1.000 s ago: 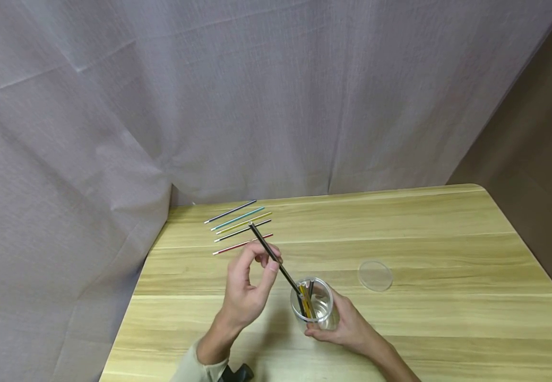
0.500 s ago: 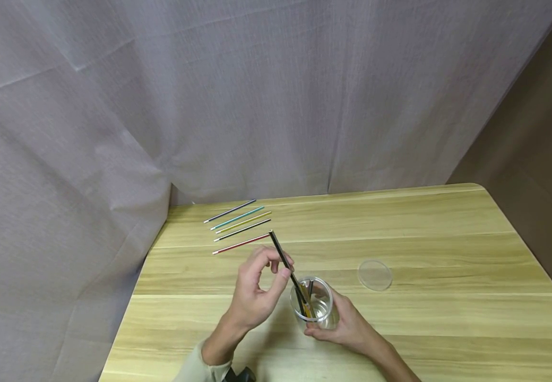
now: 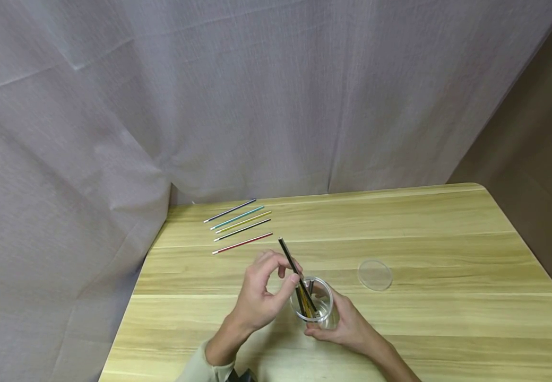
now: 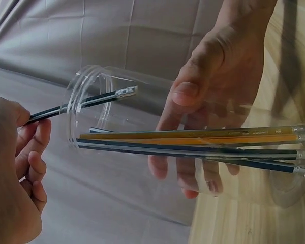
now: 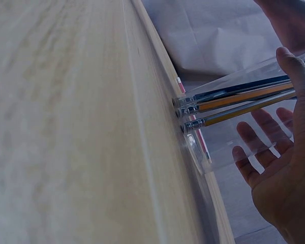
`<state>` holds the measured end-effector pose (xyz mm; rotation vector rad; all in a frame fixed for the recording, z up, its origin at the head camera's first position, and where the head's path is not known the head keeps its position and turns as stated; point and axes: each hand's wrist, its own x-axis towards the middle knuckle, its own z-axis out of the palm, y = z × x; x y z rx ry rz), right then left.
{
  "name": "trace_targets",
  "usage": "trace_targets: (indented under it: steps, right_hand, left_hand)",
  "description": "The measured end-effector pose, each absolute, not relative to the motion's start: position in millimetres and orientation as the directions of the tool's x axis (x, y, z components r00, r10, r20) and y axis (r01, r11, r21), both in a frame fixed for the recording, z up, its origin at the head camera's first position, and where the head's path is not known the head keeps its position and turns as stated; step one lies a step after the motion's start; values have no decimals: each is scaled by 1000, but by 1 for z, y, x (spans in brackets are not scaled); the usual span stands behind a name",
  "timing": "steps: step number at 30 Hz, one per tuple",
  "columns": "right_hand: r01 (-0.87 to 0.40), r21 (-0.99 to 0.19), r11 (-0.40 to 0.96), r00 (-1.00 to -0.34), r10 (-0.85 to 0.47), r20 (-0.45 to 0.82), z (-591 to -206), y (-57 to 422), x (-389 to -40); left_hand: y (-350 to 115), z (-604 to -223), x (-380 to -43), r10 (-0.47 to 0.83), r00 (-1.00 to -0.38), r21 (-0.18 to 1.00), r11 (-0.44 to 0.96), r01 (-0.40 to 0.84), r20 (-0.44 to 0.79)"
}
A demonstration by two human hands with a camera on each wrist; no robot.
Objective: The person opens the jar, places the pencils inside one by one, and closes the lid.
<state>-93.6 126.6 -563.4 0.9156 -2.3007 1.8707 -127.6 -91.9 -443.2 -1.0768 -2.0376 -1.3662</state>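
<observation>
My left hand (image 3: 264,297) pinches a dark pencil (image 3: 287,253) between thumb and fingers, just beyond the mouth of a clear jar (image 3: 330,297). The left wrist view shows that pencil's metal-capped end (image 4: 126,92) inside the mouth, above the jar's bottom. My right hand (image 3: 347,323) grips the jar from its right side, fingers curled round the wall. Inside lean several other pencils, including a golden-yellow one (image 4: 193,135) and dark ones (image 4: 193,151). Their metal-capped ends rest at the jar's bottom.
To the far left on the wooden table (image 3: 448,254) several thin pencils lie in a row, among them a red one (image 3: 242,243) and a teal one (image 3: 238,217). A clear round lid (image 3: 374,275) lies right of the jar. Grey cloth (image 3: 257,106) hangs behind.
My left hand has moved right and slightly down, bringing the dark pencil's lower end from the rim to inside the jar, more upright. My right hand and the jar have stayed put.
</observation>
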Motion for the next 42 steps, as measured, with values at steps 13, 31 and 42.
trace_targets:
  steps: [13, 31, 42]
  right_hand:
    - [-460, -883, 93, -826, -411, 387, -564, 127, -93]
    - [-470, -881, 55, -805, -435, 403, -565, 128, -94]
    - [-485, -867, 110, -813, -421, 402, -561, 127, -94]
  left_hand:
    - [-89, -451, -124, 396, -579, 532, 232, 814, 713]
    - [-87, -466, -123, 434, -588, 528, 264, 807, 683]
    - [-90, -465, -125, 432, -592, 534, 262, 804, 680]
